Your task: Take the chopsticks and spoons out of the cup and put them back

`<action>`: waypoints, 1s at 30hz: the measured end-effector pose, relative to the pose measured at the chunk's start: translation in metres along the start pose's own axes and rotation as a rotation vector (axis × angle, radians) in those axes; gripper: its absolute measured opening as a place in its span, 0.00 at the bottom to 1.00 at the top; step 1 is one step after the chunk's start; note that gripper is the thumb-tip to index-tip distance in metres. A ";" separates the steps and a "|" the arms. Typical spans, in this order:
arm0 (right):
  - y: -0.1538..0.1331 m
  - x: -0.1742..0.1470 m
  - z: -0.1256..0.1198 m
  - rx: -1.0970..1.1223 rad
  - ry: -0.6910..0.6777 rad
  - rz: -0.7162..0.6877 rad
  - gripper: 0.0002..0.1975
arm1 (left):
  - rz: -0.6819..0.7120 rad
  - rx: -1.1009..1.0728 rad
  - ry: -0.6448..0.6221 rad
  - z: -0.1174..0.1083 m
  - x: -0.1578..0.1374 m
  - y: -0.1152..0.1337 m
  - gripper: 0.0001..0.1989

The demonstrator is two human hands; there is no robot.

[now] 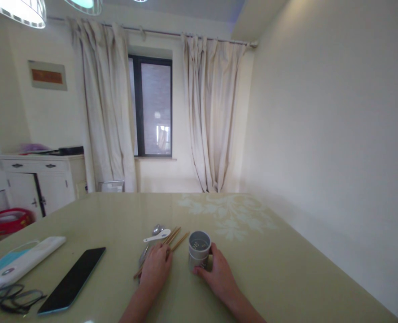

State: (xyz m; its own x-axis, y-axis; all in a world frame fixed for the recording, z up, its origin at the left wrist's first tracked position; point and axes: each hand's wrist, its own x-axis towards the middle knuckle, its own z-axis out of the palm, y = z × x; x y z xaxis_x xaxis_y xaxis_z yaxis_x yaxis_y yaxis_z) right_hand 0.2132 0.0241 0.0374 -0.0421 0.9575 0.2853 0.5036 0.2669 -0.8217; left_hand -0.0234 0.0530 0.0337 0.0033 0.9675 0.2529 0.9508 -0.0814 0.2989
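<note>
A grey cylindrical utensil holder (199,258) stands upright on the table, its inside bottom dotted with small holes. My right hand (220,273) is closed around its right side, thumb at the front and fingers behind. To the left, my left hand (156,267) rests over several wooden chopsticks (175,235), its fingers curled down onto them; the fingertips are partly hidden. Just beyond that hand lies a white spoon (156,236), with metal spoons (157,229) behind it. Another metal utensil (144,255) shows partly beside the left hand.
On the table's left are a black-screened phone (73,280), a long white device (27,262), a blue mask (3,269) and eyeglasses (15,298). A wall (330,134) runs along the right. Behind stand a white cabinet (55,184) and curtains (212,107).
</note>
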 end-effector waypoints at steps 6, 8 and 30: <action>-0.004 -0.001 -0.001 -0.022 -0.003 0.006 0.34 | -0.019 -0.030 0.000 0.001 -0.001 0.001 0.11; -0.006 -0.001 -0.002 -0.016 -0.001 -0.004 0.33 | -0.025 -0.040 0.003 0.000 -0.001 0.002 0.10; -0.004 -0.001 -0.011 0.030 -0.058 -0.082 0.43 | -0.046 -0.574 0.133 -0.006 0.006 0.007 0.12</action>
State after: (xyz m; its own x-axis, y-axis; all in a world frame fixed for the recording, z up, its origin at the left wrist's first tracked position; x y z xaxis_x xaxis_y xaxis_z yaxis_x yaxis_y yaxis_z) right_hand 0.2204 0.0206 0.0455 -0.1328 0.9368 0.3237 0.4707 0.3470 -0.8112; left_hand -0.0190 0.0566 0.0430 -0.1079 0.9379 0.3295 0.6296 -0.1921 0.7528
